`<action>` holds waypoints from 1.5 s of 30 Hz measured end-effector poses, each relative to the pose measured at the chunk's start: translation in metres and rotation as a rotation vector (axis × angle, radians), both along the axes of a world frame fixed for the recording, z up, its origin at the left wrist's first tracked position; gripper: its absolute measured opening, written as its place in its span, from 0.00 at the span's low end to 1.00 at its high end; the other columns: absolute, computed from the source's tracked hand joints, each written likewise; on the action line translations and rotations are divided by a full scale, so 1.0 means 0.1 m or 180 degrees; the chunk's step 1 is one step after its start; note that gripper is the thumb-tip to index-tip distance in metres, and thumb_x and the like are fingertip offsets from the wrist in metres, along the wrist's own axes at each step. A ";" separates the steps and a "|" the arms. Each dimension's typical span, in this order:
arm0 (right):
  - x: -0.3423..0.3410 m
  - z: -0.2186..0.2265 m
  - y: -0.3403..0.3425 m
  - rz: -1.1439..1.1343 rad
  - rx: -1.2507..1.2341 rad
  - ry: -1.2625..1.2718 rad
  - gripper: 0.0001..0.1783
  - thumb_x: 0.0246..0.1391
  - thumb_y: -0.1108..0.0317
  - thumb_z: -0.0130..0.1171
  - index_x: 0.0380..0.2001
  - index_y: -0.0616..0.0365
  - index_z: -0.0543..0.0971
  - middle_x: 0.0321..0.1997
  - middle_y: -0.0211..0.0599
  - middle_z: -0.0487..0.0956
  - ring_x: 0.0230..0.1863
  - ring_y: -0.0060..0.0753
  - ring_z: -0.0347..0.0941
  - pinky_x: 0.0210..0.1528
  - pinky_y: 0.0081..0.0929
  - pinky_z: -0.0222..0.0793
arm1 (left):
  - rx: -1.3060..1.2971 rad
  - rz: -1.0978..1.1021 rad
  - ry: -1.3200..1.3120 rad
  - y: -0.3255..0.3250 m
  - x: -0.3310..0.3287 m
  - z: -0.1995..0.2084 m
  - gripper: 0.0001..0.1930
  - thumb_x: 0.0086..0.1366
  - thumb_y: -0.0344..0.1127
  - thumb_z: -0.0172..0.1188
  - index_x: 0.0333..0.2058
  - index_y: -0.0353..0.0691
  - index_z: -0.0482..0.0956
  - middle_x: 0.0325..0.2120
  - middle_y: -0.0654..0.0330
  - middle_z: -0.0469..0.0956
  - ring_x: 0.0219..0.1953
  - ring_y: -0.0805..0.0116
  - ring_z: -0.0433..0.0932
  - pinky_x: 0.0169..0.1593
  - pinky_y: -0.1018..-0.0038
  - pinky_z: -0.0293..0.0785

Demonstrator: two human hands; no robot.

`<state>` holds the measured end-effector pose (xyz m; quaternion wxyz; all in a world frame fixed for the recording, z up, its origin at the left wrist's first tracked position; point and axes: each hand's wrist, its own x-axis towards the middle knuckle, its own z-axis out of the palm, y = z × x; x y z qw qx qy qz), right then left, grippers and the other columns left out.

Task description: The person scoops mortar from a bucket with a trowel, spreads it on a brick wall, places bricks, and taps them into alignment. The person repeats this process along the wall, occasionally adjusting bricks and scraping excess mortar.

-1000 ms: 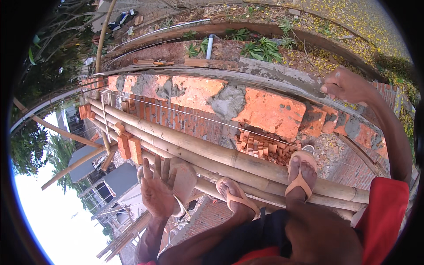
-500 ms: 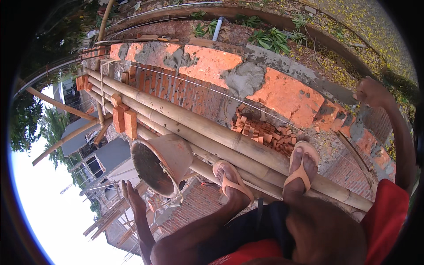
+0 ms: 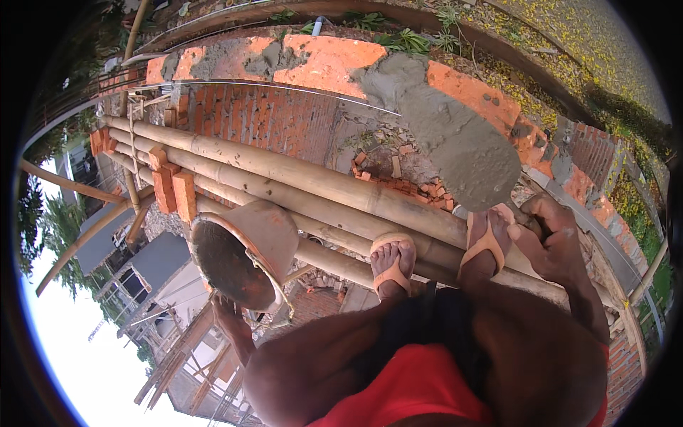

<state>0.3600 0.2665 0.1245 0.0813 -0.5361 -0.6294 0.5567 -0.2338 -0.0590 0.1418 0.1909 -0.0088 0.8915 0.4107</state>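
My right hand [image 3: 551, 238] is closed at the near end of a mortar-covered trowel [image 3: 480, 160]; its handle is mostly hidden in my fingers. The blade hangs over the near edge of the brick wall [image 3: 320, 60], and its grey mortar visually runs into the mortar patch [image 3: 391, 75] on the wall top. At lower left, my left hand [image 3: 231, 324] has its fingers stretched up against the lower side of a tilted bucket [image 3: 267, 235]. The fingertips are partly hidden by the bucket. Dark wet mortar [image 3: 228, 260] shows inside it.
My sandalled feet rest on bamboo poles [image 3: 320, 192], with gaps between the poles and ground far below. Loose bricks [image 3: 174, 192] stand on the poles beyond the bucket. A string [image 3: 284, 87] runs along the wall. Broken bricks [image 3: 427, 192] lie beneath.
My right hand has come in from the far right toward the wall, and the mortar-covered trowel now shows. My left hand has moved up to the bucket. The view has shifted.
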 end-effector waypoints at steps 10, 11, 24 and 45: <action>-0.61 -1.29 -0.52 -0.0529 0.1764 -0.0644 0.14 0.61 0.66 0.65 0.46 0.63 0.78 0.46 0.52 0.78 0.43 0.62 0.78 0.43 0.50 0.76 | 0.0065 -0.0244 -0.0336 -0.21 -0.03 -0.19 0.35 0.76 0.53 0.53 0.73 0.39 0.58 0.67 0.46 0.66 0.68 0.54 0.67 0.69 0.60 0.62; -0.59 -1.34 -0.56 -0.0604 0.1633 -0.0842 0.14 0.61 0.65 0.64 0.46 0.62 0.78 0.46 0.52 0.78 0.44 0.62 0.78 0.43 0.50 0.76 | 0.0085 -0.0268 -0.0370 -0.24 -0.02 -0.20 0.35 0.76 0.53 0.53 0.72 0.39 0.59 0.67 0.46 0.67 0.68 0.54 0.67 0.69 0.60 0.63; -0.56 -1.13 -0.81 -0.0422 0.1769 -0.1612 0.16 0.64 0.59 0.63 0.48 0.59 0.78 0.46 0.47 0.79 0.44 0.60 0.79 0.41 0.51 0.75 | 0.0164 -0.0644 -0.1022 -0.32 0.04 -0.49 0.35 0.76 0.52 0.54 0.72 0.38 0.59 0.66 0.47 0.68 0.66 0.55 0.68 0.68 0.60 0.64; 0.12 -0.32 -1.44 -0.0675 0.3235 -0.1414 0.17 0.55 0.73 0.70 0.46 0.67 0.79 0.42 0.49 0.82 0.40 0.52 0.81 0.39 0.39 0.79 | -0.0422 -0.2938 -0.2555 1.02 0.66 -1.20 0.34 0.75 0.51 0.55 0.71 0.37 0.60 0.64 0.47 0.70 0.64 0.56 0.71 0.66 0.61 0.66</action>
